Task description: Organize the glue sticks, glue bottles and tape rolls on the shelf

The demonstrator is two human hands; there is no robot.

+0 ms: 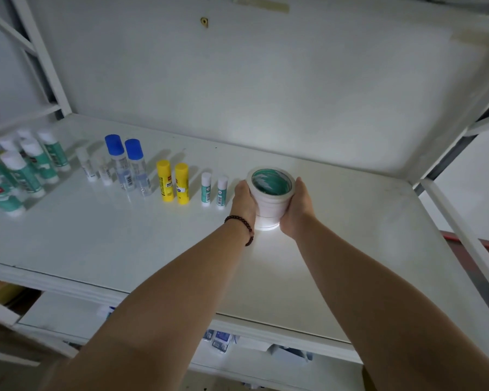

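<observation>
— How far along?

— Glue sticks [181, 183] and glue bottles [129, 165] stand grouped along the shelf [350, 221]. My left hand [244, 200] and right hand [298, 206] press the tape rolls [270, 198], stacked right of them.

— What's left?

— Probably just letting go.

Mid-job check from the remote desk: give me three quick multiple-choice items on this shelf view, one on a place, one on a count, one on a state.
1. The stack of tape rolls stands where?
A. Right of the glue sticks
B. Left of the blue-capped glue bottles
C. On the lower shelf

2. How many yellow glue sticks?
A. One
B. Two
C. Four

3. The stack is:
A. Lying toppled
B. Untouched
C. Held upright between both hands

Key: 1 A, everything else stands to its left. 2 B, two stand together. 3 C, left hand and right hand press its sides.
</observation>
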